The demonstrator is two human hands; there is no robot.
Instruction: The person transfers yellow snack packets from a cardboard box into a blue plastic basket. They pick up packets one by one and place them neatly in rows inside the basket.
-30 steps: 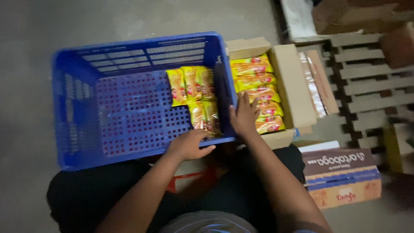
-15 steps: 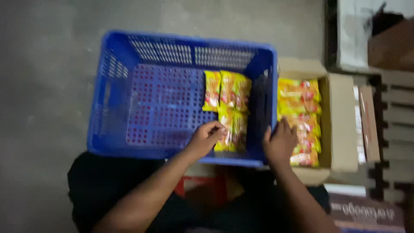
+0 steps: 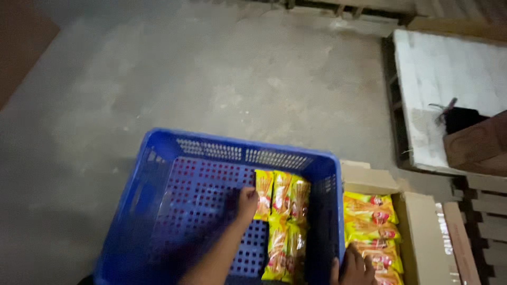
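A blue plastic crate [image 3: 158, 174] stands on the floor in front of me. Several yellow snack packets [image 3: 282, 211] lie in two rows against its right wall. My left hand [image 3: 245, 203] reaches into the crate and touches the left edge of the far-row packet; its grip is unclear. To the right of the crate, an open cardboard box [image 3: 417, 232] holds more yellow packets [image 3: 369, 221]. At the bottom edge of the view, my right hand [image 3: 353, 268] lies with fingers spread on those packets, partly cut off.
Grey concrete floor [image 3: 211, 79] stretches beyond the crate. A white-topped wooden pallet [image 3: 443, 79] sits at the upper right with a brown box [image 3: 478, 145] on it. Pallet slats [image 3: 483, 221] lie right of the cardboard box.
The view has tilted up, so crate and box sit lower in frame. My left hand has moved from the near packets to the far row. My right hand stays on the box's packets.
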